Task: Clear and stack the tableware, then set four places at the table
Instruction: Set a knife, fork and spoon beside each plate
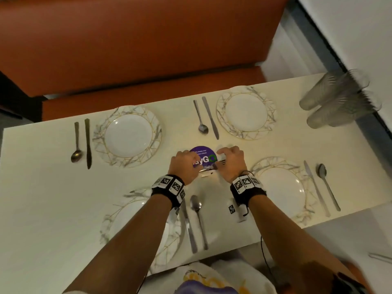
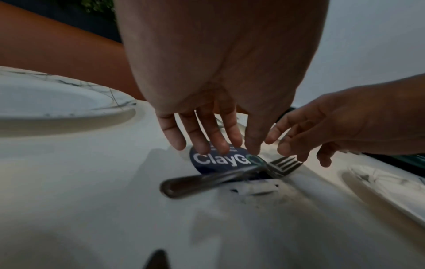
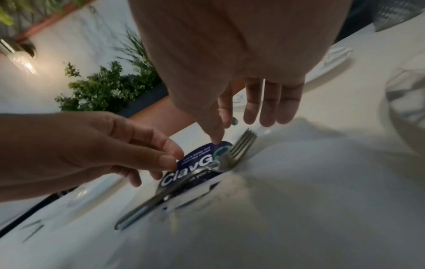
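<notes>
Metal forks (image 1: 212, 167) lie in a bundle across a round purple sticker (image 1: 203, 154) at the middle of the white table (image 1: 42, 187); their number is unclear. My left hand (image 1: 184, 164) hovers just left of them, fingers straight (image 2: 216, 143) and touching the sticker (image 2: 214, 160), holding nothing. My right hand (image 1: 231, 161) hovers at the tine end (image 3: 243, 143), fingers relaxed, one fingertip (image 3: 217, 141) down on the sticker beside the forks (image 3: 184, 185). The handle (image 2: 207, 182) points at the left wrist camera.
Four marbled plates sit at far left (image 1: 99, 132), far right (image 1: 220, 107), near right (image 1: 261, 166) and near left (image 1: 110, 217), each with a knife and spoon beside it. Stacked glasses (image 1: 339, 98) stand at the far right corner. An orange bench (image 1: 137, 49) runs behind the table.
</notes>
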{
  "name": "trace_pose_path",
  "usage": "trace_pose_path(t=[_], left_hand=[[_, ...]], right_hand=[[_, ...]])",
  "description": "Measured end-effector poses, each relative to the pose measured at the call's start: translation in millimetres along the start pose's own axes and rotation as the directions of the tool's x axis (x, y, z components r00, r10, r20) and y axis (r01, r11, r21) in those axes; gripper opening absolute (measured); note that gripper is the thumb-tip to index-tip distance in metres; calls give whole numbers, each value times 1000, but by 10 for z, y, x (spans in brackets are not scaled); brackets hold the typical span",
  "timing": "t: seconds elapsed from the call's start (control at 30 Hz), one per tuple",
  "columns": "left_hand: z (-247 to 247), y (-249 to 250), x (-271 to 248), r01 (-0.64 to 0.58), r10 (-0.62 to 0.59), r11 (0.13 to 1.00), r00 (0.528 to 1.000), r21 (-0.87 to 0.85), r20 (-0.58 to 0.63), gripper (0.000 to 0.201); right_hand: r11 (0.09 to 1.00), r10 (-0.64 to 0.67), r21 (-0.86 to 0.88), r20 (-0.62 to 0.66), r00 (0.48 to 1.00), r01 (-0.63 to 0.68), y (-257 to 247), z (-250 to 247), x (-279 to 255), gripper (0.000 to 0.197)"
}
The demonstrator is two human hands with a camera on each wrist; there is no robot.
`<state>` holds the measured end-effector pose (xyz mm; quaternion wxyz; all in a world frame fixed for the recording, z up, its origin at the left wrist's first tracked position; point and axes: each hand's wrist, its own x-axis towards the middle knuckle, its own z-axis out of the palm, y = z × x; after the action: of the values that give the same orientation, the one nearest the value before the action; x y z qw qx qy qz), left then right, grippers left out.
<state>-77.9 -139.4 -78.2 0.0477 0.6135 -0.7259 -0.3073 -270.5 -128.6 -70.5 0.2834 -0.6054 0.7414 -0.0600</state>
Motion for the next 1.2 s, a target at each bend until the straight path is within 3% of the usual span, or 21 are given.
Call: trace_pose_path(t=[0.13, 0.27, 0.6, 0.83, 1.0, 1.1, 1.2], left_hand=[[184, 184, 43, 66, -66, 998, 997, 7, 32, 23], [275, 277, 75, 140, -140, 990, 990, -27, 13, 17], [248, 378, 59, 207, -206, 978, 978, -22, 45, 19], [64, 426, 65, 193, -199, 953, 980, -235, 0, 14], [-113, 365, 22, 216, -274, 852, 960, -477, -56, 13], [-222, 295, -48, 235, -366, 712, 928, -662, -65, 13], [-305, 197, -156, 214, -429, 580, 900, -786, -72, 10]], right_hand=[[1000, -19, 7, 151, 988, 18, 162, -23, 120, 36], [997, -67, 43, 177, 982, 60, 285, -23, 205, 18], [978, -72, 207, 154, 985, 39, 332, -50, 268, 16], [898, -88, 436, 51, 995, 57, 114, -238, 386, 15], [789, -126, 607, 5, 992, 97, -165, -260, 479, 21], [741, -98, 671, 150, 984, -29, -386, -238, 470, 37], [703, -129, 702, 282, 951, -113, -599, -152, 342, 31]])
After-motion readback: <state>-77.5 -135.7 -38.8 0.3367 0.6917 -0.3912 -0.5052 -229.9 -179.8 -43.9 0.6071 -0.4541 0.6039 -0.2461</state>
